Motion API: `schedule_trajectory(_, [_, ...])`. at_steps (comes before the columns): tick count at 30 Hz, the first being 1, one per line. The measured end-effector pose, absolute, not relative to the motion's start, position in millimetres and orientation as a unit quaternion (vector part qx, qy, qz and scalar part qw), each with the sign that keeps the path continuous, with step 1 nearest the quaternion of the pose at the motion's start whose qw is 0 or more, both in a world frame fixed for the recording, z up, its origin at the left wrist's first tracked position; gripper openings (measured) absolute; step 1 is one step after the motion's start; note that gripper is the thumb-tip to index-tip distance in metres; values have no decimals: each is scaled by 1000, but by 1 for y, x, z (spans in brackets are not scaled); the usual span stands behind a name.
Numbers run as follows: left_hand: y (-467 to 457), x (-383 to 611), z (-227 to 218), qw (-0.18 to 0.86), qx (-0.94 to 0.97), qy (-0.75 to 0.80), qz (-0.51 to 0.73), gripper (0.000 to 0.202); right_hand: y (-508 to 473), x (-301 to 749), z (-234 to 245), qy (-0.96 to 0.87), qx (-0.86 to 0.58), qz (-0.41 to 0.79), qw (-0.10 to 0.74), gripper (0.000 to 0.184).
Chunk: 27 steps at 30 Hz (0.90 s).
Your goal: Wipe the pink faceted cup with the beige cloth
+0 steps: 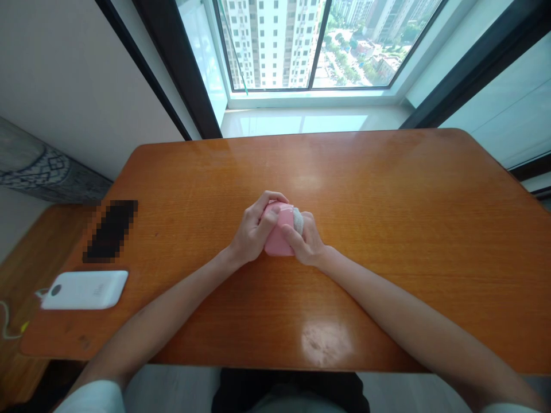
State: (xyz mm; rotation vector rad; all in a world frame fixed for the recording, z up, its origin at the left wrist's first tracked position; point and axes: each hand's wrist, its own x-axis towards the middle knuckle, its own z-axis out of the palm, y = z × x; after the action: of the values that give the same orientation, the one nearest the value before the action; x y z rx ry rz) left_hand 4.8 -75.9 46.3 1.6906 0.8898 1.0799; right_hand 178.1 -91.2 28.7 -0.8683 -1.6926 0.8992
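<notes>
A small pink object (279, 235) with rounded edges, perhaps a case or box, is held between my hands over the middle of the table. My left hand (253, 232) is wrapped round its left side, with the thumb on top and the fingers over the far edge. At its right end shows a grey-white, fuzzy-looking piece (298, 220); I cannot tell whether it is a cloth or part of the object. My right hand (309, 241) grips this right side, its thumb pressed on the pink face. The fingers beneath are hidden.
The brown wooden table (408, 229) has rounded corners. On its left side lie a white flat device (86, 289) with a cable and a pixelated dark rectangle (111, 231). A window (318, 46) stands beyond the far edge, and a patterned grey fabric item (51, 163) is at left.
</notes>
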Motion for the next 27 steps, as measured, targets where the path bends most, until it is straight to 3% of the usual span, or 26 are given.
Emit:
schedule_trajectory(3, [-74,4,39,428,690,360,460,46,-91,178,29,-665,-392,409,488,68])
schedule_trajectory(7, [-65,-3,18,224,802,207,514,64,-90,178,26,-601,-436,457,491,68])
schedule_trajectory(10, [-60,-6,11,157,843,165,487,65,-89,178,25,-573,-454,466,498,65])
schedule_trajectory(15, [-66,-2,22,267,780,242,511,40,-89,179,28,-676,-401,391,480,68])
schedule_trajectory(21, [-75,2,41,439,695,345,454,39,-92,178,30,-723,-357,344,482,64])
schedule_trajectory(24, [-73,1,35,386,715,319,489,44,-91,178,29,-701,-365,373,487,65])
schedule_trajectory(27, [-66,-4,23,250,777,232,530,61,-91,179,28,-679,-374,409,481,68])
